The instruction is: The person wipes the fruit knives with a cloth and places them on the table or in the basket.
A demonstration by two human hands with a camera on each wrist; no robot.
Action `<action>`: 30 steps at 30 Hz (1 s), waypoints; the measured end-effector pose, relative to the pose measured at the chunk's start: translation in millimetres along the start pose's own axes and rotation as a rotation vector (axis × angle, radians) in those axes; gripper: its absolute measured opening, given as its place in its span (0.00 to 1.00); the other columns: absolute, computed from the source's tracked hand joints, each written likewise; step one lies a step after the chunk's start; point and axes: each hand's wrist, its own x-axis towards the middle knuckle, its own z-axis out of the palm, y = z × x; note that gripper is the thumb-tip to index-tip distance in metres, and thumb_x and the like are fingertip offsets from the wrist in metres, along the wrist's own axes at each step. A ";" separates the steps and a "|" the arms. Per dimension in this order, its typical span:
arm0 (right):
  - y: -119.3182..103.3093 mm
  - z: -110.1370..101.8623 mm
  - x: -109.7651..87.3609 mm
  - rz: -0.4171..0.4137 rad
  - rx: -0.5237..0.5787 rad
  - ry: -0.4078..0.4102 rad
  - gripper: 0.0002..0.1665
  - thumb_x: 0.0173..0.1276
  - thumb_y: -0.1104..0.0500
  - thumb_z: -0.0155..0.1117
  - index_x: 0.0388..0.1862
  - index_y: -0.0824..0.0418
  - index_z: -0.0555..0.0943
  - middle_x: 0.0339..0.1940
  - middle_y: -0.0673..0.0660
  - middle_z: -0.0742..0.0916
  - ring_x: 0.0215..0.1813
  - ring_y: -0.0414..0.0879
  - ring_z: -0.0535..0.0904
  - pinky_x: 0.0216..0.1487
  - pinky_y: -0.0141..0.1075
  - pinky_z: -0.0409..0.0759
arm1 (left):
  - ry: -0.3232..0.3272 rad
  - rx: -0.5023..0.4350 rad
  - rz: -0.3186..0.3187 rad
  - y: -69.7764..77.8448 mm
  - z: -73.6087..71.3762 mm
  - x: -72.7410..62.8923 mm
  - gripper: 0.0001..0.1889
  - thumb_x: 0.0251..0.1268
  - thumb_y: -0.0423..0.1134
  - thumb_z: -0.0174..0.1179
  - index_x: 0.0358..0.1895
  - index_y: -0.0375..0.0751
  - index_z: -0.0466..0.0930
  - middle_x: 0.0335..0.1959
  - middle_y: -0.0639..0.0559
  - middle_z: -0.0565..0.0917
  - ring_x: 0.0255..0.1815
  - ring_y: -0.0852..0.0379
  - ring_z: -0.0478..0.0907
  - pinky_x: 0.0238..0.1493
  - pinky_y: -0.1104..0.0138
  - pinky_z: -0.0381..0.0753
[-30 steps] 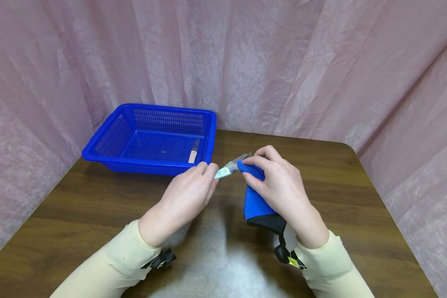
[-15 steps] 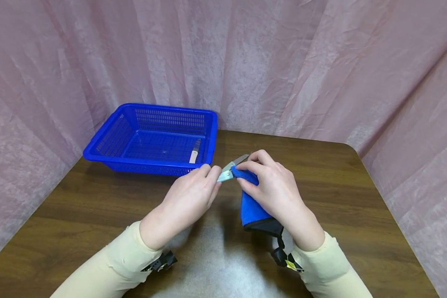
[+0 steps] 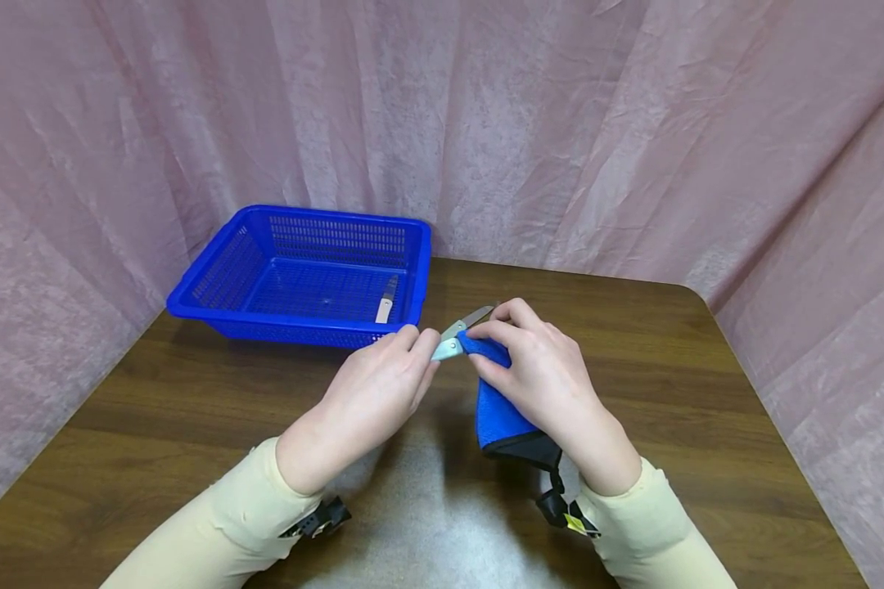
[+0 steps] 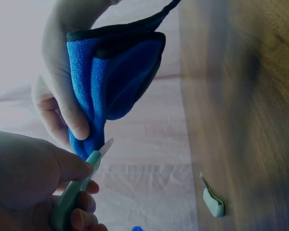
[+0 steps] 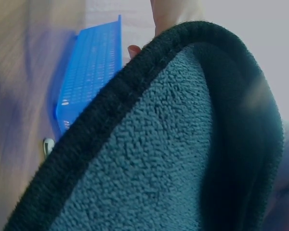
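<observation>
My left hand point(image 3: 372, 372) grips the mint-green handle of a folding knife point(image 3: 448, 349), its blade pointing right toward my right hand point(image 3: 541, 368). That hand pinches a blue cloth point(image 3: 499, 409) with black edging, folded about the blade, while the rest hangs below the fingers. In the left wrist view, a bit of the held blade point(image 4: 106, 146) shows beside the folded cloth point(image 4: 98, 91). A second mint folding knife point(image 4: 213, 202) lies unfolded on the table behind the hands. The cloth fills most of the right wrist view and hides the right fingers there.
A blue plastic basket point(image 3: 295, 315) stands at the back left of the wooden table point(image 3: 670, 368). Inside it, near its right wall, lies a pale-handled folding knife point(image 3: 385, 308). Pink curtains point(image 3: 486, 139) hang behind the table and along both sides.
My right hand and the cloth have shifted slightly left and down, closer to my left hand, covering more of the held blade. Over the last half second both hands have hardly moved.
</observation>
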 end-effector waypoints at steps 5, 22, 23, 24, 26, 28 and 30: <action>0.8 -0.4 0.4 -0.005 -0.006 0.004 0.14 0.71 0.56 0.81 0.54 0.50 0.94 0.52 0.52 0.85 0.41 0.53 0.87 0.41 0.51 0.85 | -0.005 0.010 0.004 0.2 -0.4 0.0 0.11 0.80 0.39 0.68 0.48 0.37 0.77 0.30 0.50 0.73 0.25 0.53 0.73 0.21 0.64 0.74; 7.7 -3.5 1.7 0.032 0.005 0.007 0.14 0.71 0.55 0.81 0.54 0.50 0.94 0.52 0.52 0.85 0.43 0.52 0.87 0.41 0.52 0.85 | 0.011 0.014 0.001 1.9 -2.3 1.2 0.11 0.78 0.38 0.70 0.47 0.37 0.77 0.30 0.50 0.74 0.26 0.52 0.75 0.22 0.62 0.76; 8.3 -3.8 1.9 0.037 0.006 0.007 0.14 0.71 0.55 0.81 0.54 0.50 0.94 0.52 0.52 0.85 0.43 0.52 0.87 0.41 0.52 0.85 | 0.012 0.015 0.002 1.9 -2.3 1.2 0.11 0.79 0.38 0.70 0.47 0.37 0.77 0.30 0.50 0.74 0.26 0.52 0.75 0.22 0.62 0.76; 9.0 -4.3 2.1 0.041 0.007 0.008 0.14 0.71 0.55 0.81 0.54 0.50 0.94 0.52 0.52 0.85 0.43 0.52 0.87 0.41 0.52 0.85 | 0.012 0.015 0.003 1.9 -2.4 1.3 0.11 0.79 0.38 0.69 0.47 0.37 0.77 0.30 0.50 0.74 0.26 0.52 0.75 0.22 0.61 0.76; 10.5 -5.1 2.8 0.048 0.007 0.006 0.15 0.70 0.55 0.81 0.55 0.51 0.94 0.52 0.53 0.85 0.43 0.51 0.87 0.41 0.51 0.85 | 0.013 0.015 0.005 1.9 -2.5 1.4 0.11 0.79 0.38 0.69 0.47 0.37 0.77 0.30 0.50 0.73 0.26 0.52 0.75 0.22 0.61 0.76; 11.8 -5.8 3.5 0.053 0.009 0.006 0.15 0.70 0.55 0.82 0.55 0.51 0.94 0.53 0.53 0.85 0.44 0.51 0.87 0.41 0.51 0.85 | 0.015 0.017 0.005 1.8 -2.5 1.4 0.11 0.79 0.38 0.69 0.47 0.37 0.77 0.30 0.50 0.73 0.26 0.52 0.75 0.22 0.61 0.76; 13.0 -6.6 4.0 0.057 0.011 0.006 0.15 0.70 0.55 0.82 0.55 0.52 0.94 0.53 0.53 0.85 0.44 0.51 0.87 0.41 0.51 0.85 | 0.015 0.017 0.006 1.9 -2.6 1.4 0.11 0.79 0.38 0.69 0.47 0.37 0.77 0.31 0.50 0.73 0.27 0.51 0.76 0.22 0.60 0.76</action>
